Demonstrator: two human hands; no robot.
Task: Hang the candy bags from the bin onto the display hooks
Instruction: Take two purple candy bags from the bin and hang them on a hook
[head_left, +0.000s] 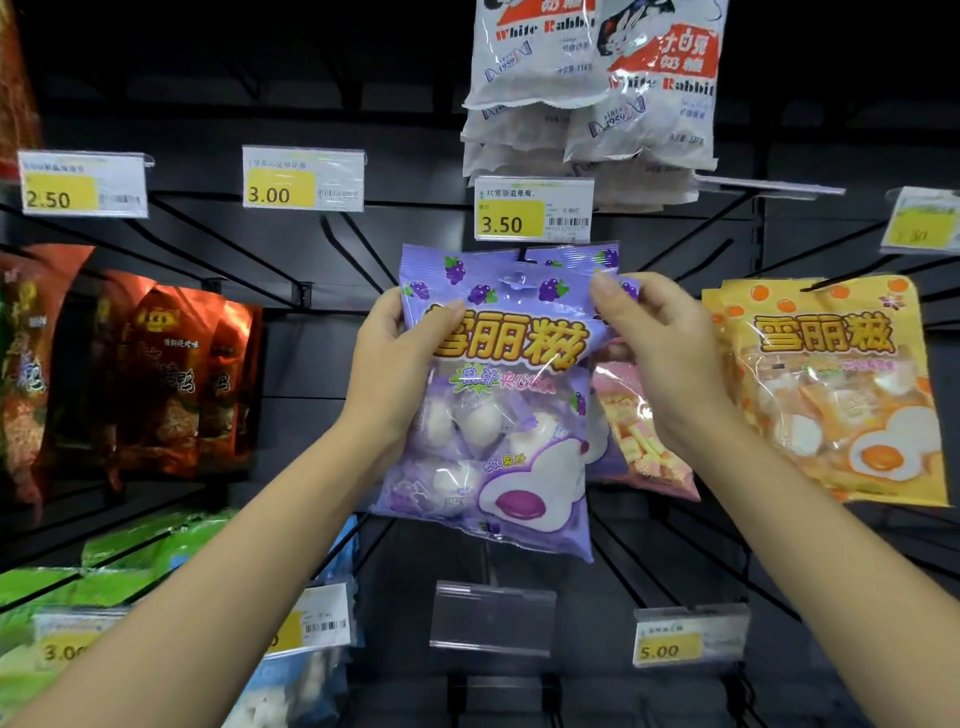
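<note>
A purple candy bag (493, 415) with grape pictures and white marshmallows is held up in front of the dark display wall. My left hand (392, 364) grips its upper left edge, and my right hand (660, 348) pinches its upper right corner. The bag's top hole sits at the tip of a black display hook (522, 254), just below the 3.50 price tag (532, 210). Behind the purple bag hangs a pink candy bag (639, 431), partly hidden. The bin is out of view.
Orange candy bags (831, 389) hang right of my hands. White Rabbit bags (592, 88) hang above. Red-brown snack bags (171, 374) hang at left, green bags (104, 561) lower left. Bare black hooks (332, 234) and price tags line the wall.
</note>
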